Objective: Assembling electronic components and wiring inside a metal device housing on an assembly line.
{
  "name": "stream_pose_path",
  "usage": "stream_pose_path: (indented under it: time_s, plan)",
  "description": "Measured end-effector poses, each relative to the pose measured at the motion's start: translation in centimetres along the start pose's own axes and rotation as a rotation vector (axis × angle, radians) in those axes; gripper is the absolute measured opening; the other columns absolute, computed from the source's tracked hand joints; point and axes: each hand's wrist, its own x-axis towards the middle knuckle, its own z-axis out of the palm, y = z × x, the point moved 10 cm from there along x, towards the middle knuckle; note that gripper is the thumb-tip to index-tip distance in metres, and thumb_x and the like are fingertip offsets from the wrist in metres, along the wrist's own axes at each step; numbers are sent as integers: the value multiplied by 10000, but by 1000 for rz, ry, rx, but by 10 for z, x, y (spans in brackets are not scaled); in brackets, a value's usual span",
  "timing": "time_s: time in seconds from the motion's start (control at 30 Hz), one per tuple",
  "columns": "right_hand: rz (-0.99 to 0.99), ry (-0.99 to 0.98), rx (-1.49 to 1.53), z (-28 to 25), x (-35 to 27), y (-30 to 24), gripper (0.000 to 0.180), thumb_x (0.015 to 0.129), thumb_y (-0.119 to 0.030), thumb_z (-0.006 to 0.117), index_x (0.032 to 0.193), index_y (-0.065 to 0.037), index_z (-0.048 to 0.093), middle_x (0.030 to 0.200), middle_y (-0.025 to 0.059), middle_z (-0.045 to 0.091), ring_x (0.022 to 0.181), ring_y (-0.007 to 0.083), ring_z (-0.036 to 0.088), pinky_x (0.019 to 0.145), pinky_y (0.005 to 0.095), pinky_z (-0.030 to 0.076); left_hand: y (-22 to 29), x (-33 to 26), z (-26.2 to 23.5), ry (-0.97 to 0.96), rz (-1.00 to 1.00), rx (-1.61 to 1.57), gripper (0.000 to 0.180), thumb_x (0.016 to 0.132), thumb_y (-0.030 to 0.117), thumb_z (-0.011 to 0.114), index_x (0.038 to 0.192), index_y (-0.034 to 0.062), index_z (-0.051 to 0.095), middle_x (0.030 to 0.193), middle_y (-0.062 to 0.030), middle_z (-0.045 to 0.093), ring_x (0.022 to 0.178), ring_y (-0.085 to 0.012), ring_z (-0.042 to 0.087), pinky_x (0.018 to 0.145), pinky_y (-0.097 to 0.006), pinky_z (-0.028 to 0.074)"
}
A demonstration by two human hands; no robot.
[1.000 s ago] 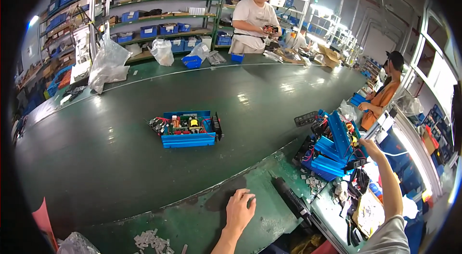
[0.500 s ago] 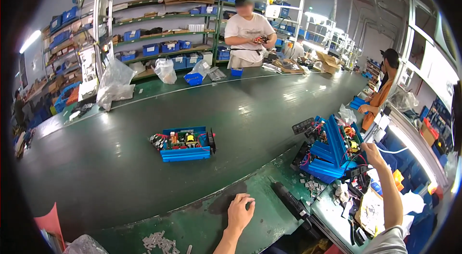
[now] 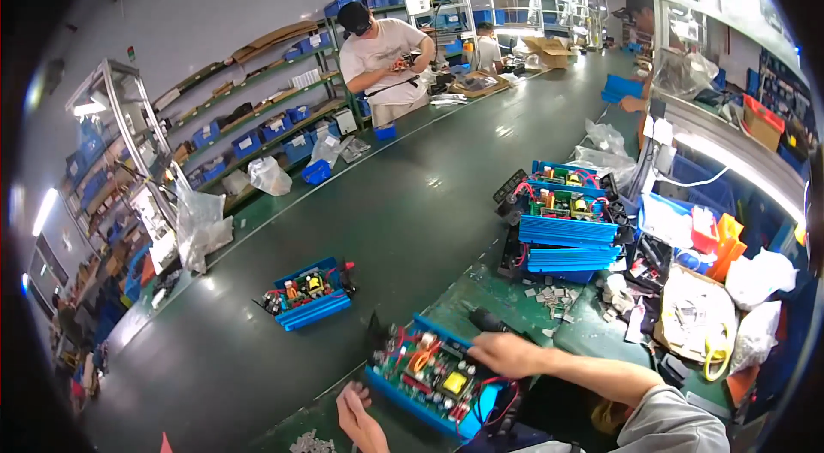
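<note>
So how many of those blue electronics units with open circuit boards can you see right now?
4. One blue unit lies under the person's right hand, with the left hand beside it. One sits alone on the green belt. Two are stacked at the right; more may be hidden there.

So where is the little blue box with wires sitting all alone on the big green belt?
In the head view, the small blue finned box lies alone at lower left on the dark green conveyor belt, beyond the person's left hand.
</note>
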Motion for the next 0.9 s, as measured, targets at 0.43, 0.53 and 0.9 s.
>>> stream_pose_path:
  time_s: [0.43,0.53,0.9]
  plan:
    - [-168,54,-110,40,-4,24,252,1023,-228,516,1062,-22,655,997,202,647,961,383,627,853,456,509,-39,-52,-13,-352,-142,667,381,1039,344,558,1021,-33,612,840,-93,687,758,-166,657,708,-335,514]
    - [159,336,430,-1,-50,57,233,1036,-159,517,1125,-1,663,948,108,659,846,199,649,770,322,520,-35,-23,-19,-403,-111,726,368,1010,344,630,863,17,548,701,-58,594,604,-153,556,586,-313,466]
    - [506,0,648,88,-135,37,276,1070,-193,497,1151,34,632,840,101,673,736,149,641,708,307,525,60,23,20,-644,340,1052,418,786,95,786,1178,59,648,1203,-129,614,1100,-327,621,930,-403,510]
